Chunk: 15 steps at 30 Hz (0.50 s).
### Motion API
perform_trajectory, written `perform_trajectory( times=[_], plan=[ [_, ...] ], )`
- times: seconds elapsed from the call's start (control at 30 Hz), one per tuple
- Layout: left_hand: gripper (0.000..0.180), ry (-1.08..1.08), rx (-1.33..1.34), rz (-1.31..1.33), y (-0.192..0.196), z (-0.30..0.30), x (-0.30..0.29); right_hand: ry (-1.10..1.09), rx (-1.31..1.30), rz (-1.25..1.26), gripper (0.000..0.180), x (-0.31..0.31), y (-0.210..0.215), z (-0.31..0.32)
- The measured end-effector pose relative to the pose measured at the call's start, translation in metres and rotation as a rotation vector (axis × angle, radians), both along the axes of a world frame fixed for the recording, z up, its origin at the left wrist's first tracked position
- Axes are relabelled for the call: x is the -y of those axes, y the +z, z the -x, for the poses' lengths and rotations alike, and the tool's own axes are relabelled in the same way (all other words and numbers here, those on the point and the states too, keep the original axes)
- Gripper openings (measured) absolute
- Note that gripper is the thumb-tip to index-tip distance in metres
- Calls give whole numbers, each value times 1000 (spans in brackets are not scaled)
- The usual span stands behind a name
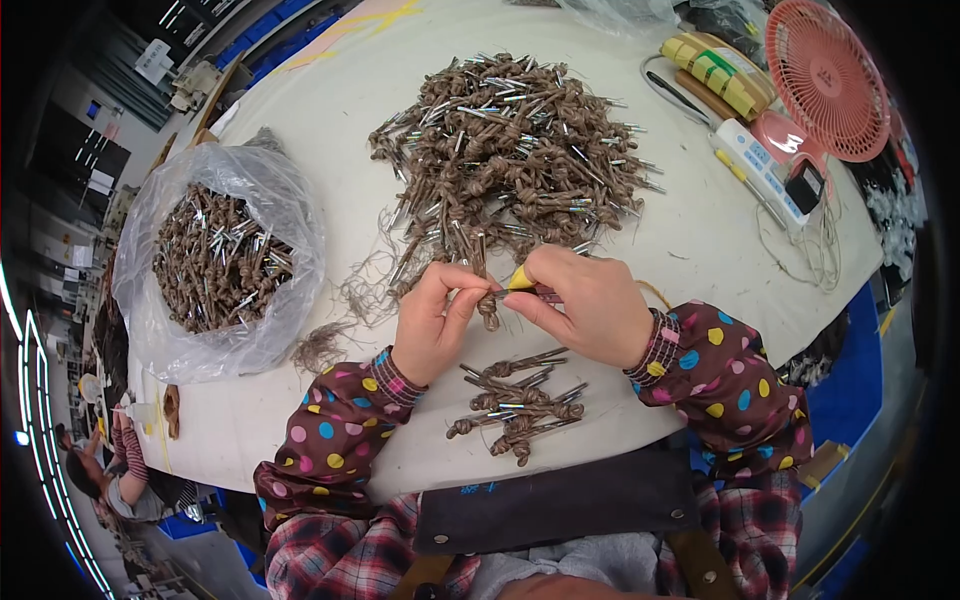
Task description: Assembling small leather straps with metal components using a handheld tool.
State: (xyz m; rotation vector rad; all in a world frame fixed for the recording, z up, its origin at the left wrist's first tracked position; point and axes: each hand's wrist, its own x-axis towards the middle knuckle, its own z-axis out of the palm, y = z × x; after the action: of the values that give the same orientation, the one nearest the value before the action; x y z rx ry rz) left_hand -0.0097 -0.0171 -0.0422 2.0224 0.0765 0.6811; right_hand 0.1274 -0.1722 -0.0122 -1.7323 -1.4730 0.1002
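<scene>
**Two hands work a knotted brown cord above a pale table**

Seen from above, a person in brown sleeves with coloured dots holds one knotted brown twine cord with metal tips (487,300) between both hands, just above the near middle of a round off-white table (690,240). The cord hangs down between the hands, its knot just below the fingertips.

The left hand (432,322) is partly curled, thumb and forefinger pinched on the left side of the cord. The right hand (585,300) is closed more tightly, its fingers gripping the cord's right end together with a small yellow-handled tool (520,279); how the tool meets the cord cannot be told.

Just near of the hands, close to the table edge, lies a small bundle of the same brown cords (518,408), apart from the fingers. Far of the hands, and nearly touching them, spreads a large heap of identical cords (510,150). To the left stands an open clear plastic bag (290,210) filled with more of them. At the far right sit a pink round desk fan (828,80) and a white power strip (760,170).
</scene>
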Motion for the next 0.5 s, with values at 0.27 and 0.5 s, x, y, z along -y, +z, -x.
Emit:
perform_trajectory(
  times=[0.27, 0.5],
  plan=[
    [7, -18, -23, -17, -1, 1, -1, -2, 125, -25, 21, 1, 1, -1],
    [7, -51, -24, -27, -1, -2, -1, 13, 123, -11, 21, 2, 0, -2]
  ],
)
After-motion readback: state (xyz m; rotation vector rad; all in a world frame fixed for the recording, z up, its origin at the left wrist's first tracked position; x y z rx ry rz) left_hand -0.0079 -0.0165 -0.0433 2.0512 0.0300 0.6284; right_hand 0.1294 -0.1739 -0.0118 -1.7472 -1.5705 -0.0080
